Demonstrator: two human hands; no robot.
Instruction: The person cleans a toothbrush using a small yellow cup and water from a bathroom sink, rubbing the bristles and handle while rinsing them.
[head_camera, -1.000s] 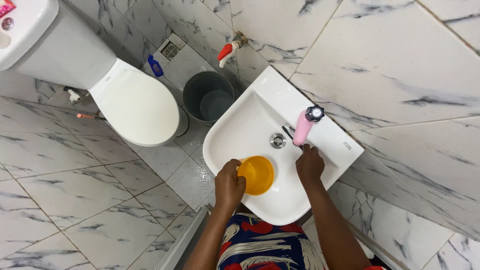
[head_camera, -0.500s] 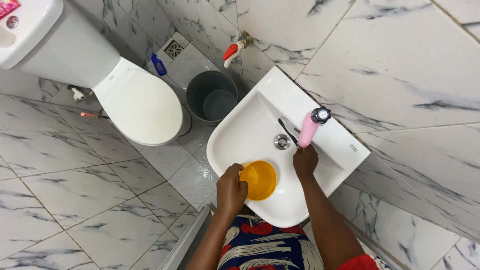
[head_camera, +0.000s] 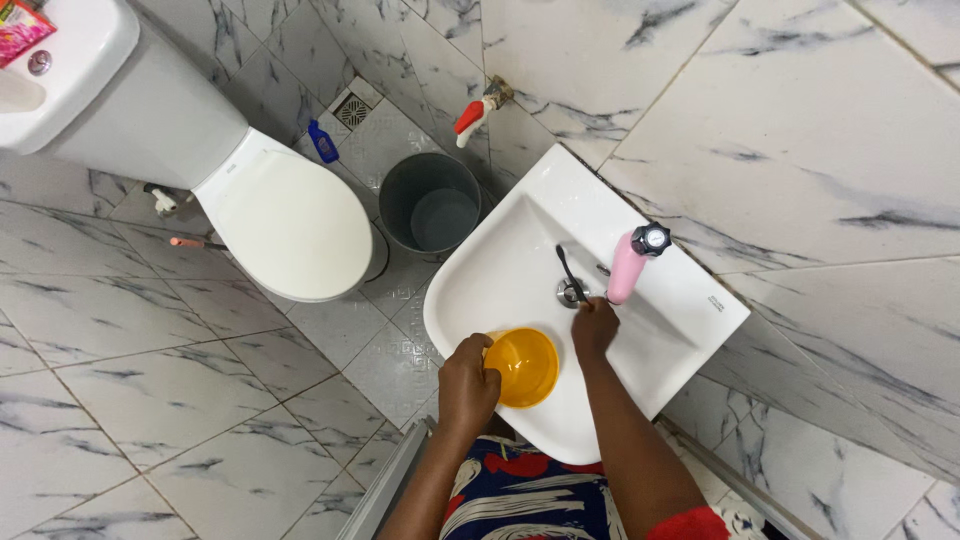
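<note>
At the far left stands a white toilet (head_camera: 285, 220) with its lid down, its cistern (head_camera: 60, 70) in the top left corner; a small blue bottle (head_camera: 322, 142) lies on the floor behind it, beside a floor drain (head_camera: 352, 110); next comes a grey bucket (head_camera: 430, 203), set on the floor between toilet and sink, under a red-handled wall tap (head_camera: 472, 115). The white sink (head_camera: 500, 250) juts from the marble wall; inside its near left edge sits a yellow cup (head_camera: 522, 367), mouth up and tilted; the left hand (head_camera: 468, 385) is closed round the cup's left rim, thumb inside, fingers wrapped outside. To the right, the right hand (head_camera: 595, 326) reaches into the basin just beside the drain plug (head_camera: 570, 292); its fingers are curled together, pinching the end of a thin dark stick (head_camera: 566, 266) that slants up over the plug; the pink faucet (head_camera: 630, 265) with its black knob stands touching close above that hand, on the sink's back edge.
</note>
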